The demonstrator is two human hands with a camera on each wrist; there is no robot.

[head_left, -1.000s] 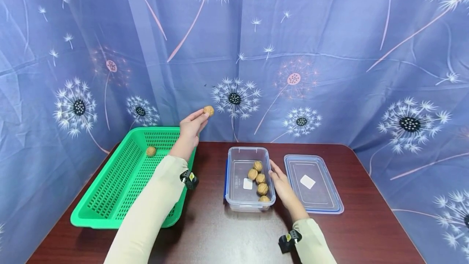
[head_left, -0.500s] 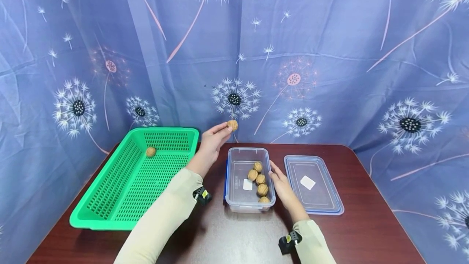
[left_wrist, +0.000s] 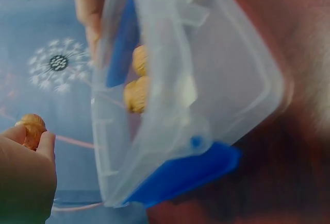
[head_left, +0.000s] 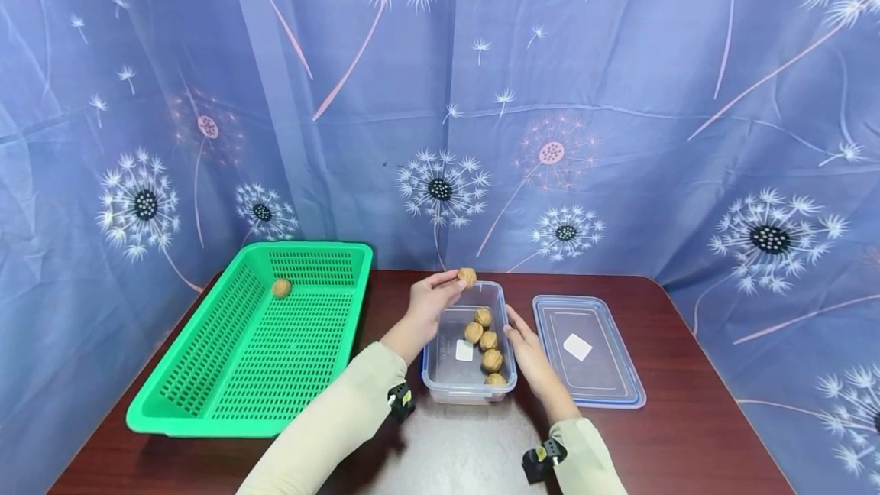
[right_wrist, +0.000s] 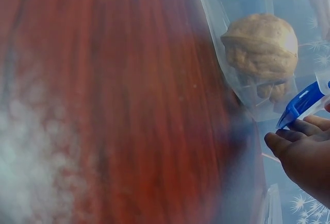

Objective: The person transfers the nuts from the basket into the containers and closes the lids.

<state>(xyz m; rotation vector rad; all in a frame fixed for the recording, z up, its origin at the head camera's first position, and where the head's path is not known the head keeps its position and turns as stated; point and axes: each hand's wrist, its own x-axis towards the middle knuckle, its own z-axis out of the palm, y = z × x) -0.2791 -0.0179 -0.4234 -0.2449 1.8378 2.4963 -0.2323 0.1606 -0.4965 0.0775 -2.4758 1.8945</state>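
Note:
My left hand (head_left: pixel 429 304) pinches a walnut (head_left: pixel 467 276) between fingertips and thumb, over the far left part of a clear plastic container (head_left: pixel 440 388). The left wrist view also shows the held walnut (left_wrist: pixel 32 130), beside the container's wall. Several walnuts (head_left: pixel 491 360) lie inside, mostly along the right side. With fairly straight fingers, my right hand (head_left: pixel 532 357) rests against the container's right side. In the right wrist view its fingers touch a blue latch flap (right_wrist: pixel 301 103). One walnut (head_left: pixel 281 288) sits in the green basket (head_left: pixel 137 411) at left.
A clear lid (head_left: pixel 612 392) with a blue seal and a white label lies on the dark red table (head_left: pixel 694 418), right of the container. Behind the table hangs a blue dandelion-print cloth (head_left: pixel 619 136).
My left hand has carried the walnut rightward and down, from near the basket to over the container. My right hand stays at the container's side.

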